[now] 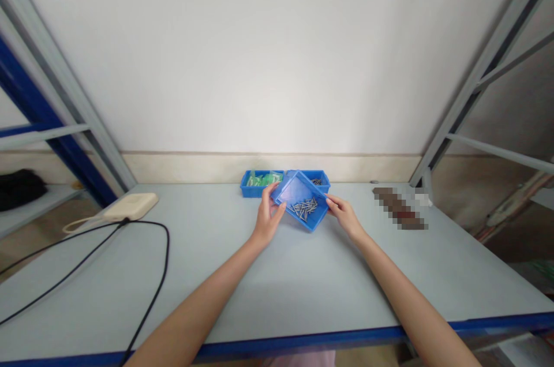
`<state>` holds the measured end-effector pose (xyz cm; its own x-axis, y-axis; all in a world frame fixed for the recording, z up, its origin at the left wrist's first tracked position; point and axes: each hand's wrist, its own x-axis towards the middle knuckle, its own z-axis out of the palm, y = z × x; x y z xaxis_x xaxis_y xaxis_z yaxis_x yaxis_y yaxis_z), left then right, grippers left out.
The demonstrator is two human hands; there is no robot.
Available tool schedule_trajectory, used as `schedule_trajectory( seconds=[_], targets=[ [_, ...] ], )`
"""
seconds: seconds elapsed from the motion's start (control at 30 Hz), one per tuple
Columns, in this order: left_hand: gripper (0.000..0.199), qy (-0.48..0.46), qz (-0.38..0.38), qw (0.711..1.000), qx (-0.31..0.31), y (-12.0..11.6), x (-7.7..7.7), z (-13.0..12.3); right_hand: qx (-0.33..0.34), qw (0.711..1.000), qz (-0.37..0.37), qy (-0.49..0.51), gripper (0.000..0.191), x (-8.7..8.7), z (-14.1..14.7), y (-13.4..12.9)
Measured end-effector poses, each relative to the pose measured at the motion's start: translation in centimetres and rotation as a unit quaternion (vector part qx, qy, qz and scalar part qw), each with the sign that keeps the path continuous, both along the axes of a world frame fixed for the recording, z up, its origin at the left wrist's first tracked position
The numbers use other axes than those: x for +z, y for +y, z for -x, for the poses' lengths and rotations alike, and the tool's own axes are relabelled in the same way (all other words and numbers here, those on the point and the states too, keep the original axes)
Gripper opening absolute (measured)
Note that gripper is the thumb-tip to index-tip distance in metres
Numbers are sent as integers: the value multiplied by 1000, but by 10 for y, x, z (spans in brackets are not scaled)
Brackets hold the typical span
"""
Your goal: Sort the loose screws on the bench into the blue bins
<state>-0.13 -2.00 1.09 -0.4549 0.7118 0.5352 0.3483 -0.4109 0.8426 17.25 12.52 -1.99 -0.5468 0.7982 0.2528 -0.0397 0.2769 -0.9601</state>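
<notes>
A small blue bin (318,223) is held tilted above the table, with several silver screws (304,209) gathered in its lower part. My left hand (267,216) grips its left side, thumb on the near edge. On the right side, my right hand (344,214) pinches the bin's rim. Behind it, against the wall, stand two blue bins: the left one (255,191) holds green and clear packets (264,179), while the right one (325,185) holds dark metal pieces (317,182) and is partly hidden by the held bin.
On the left of the grey table (268,298) lie a white box (132,206) and black cables (167,251). A blurred-out brown item (400,208) lies at the right. Metal frame posts stand at both sides, and a wall closes off the back.
</notes>
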Motion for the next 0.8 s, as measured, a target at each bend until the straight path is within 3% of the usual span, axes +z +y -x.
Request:
schedule_trajectory(
  seconds=[0.2, 0.33, 0.57, 0.8],
  targets=[
    [55, -57, -36, 997, 38, 1, 7, 1, 54, 998, -28, -4, 43, -9, 8, -10],
    [56, -65, -21, 998, 9, 4, 6, 2, 55, 998, -42, -4, 38, -12, 13, -16],
    [60, -15, 53, 998, -29, 7, -3, 4, 50, 996, -78, -8, 31, -8, 12, -19],
    [71, 35, 119, 991, -47, 2, -1, 2, 25, 995, -92, -17, 33, -8, 11, -18]
  ],
)
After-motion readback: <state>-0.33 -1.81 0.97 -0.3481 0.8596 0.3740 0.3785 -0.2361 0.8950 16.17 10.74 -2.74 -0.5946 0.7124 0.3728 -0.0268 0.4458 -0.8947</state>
